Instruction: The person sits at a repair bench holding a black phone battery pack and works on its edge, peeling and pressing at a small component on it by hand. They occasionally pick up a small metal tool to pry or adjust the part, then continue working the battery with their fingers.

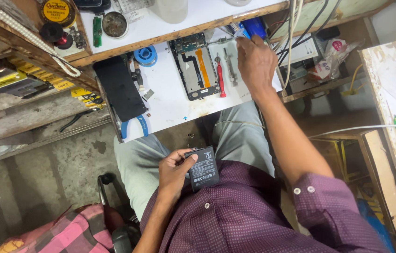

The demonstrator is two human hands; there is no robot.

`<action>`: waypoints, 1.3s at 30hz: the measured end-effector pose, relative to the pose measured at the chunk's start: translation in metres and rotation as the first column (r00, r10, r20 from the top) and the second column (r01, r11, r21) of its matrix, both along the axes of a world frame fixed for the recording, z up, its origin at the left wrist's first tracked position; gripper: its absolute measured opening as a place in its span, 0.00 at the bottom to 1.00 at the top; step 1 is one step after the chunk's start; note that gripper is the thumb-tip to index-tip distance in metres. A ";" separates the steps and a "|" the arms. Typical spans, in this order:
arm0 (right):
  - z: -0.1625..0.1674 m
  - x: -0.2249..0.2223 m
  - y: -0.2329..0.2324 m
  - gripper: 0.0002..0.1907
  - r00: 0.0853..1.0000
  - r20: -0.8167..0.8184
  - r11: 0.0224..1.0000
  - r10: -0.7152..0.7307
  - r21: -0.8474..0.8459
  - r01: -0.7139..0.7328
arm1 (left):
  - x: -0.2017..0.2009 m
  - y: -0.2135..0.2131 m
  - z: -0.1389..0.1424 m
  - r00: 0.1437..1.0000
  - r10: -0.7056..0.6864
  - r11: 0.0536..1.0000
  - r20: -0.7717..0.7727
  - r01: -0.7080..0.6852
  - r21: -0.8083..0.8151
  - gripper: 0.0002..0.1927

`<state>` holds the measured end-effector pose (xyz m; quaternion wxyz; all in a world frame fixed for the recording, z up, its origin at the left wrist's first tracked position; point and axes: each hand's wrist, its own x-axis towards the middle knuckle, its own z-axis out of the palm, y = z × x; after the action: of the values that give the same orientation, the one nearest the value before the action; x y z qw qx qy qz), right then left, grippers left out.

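White worktable (174, 100) holding opened phone (195, 68) with red screwdriver (220, 79) beside it, right hand (254, 63) reaching to table's far edge, grip unclear, left hand (173, 173) clasping black battery (203, 167) at the lap.

The right hand (255, 61) covers whatever its fingertips touch at the bench's 12 o'clock edge, so any grip there cannot be told. A blue object (255, 26) at 12 o'clock of that hand is half hidden. The left hand (173, 174) hides 1 edge of the black battery (203, 167). At 11 o'clock, a round tin (57, 11) is cut by the frame's top.
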<state>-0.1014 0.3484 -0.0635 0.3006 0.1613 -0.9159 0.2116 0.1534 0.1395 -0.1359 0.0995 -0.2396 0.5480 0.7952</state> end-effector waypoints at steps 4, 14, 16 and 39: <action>0.014 -0.028 -0.015 0.05 0.992 -0.058 0.989 0.110 0.102 -0.104 | 0.000 0.002 0.002 1.000 -0.007 1.000 -0.024 0.007 0.011 0.10; 0.029 -0.067 -0.039 0.05 0.988 -0.076 0.964 0.135 0.241 -0.113 | -0.002 -0.002 0.013 0.999 0.028 1.000 -0.038 -0.028 0.006 0.11; 0.032 -0.071 -0.043 0.04 0.998 -0.025 0.954 0.061 0.294 -0.051 | -0.003 -0.003 0.015 0.999 0.028 1.000 -0.034 -0.028 0.008 0.11; 0.012 -0.004 0.005 0.15 0.854 -0.107 0.856 0.509 0.163 -0.490 | -0.008 -0.007 0.012 0.998 0.038 0.995 -0.053 -0.033 0.090 0.11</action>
<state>-0.1051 0.3530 -0.0511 0.2901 0.4281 -0.8297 0.2102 0.1452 0.1329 -0.1243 0.0811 -0.2225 0.5100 0.8269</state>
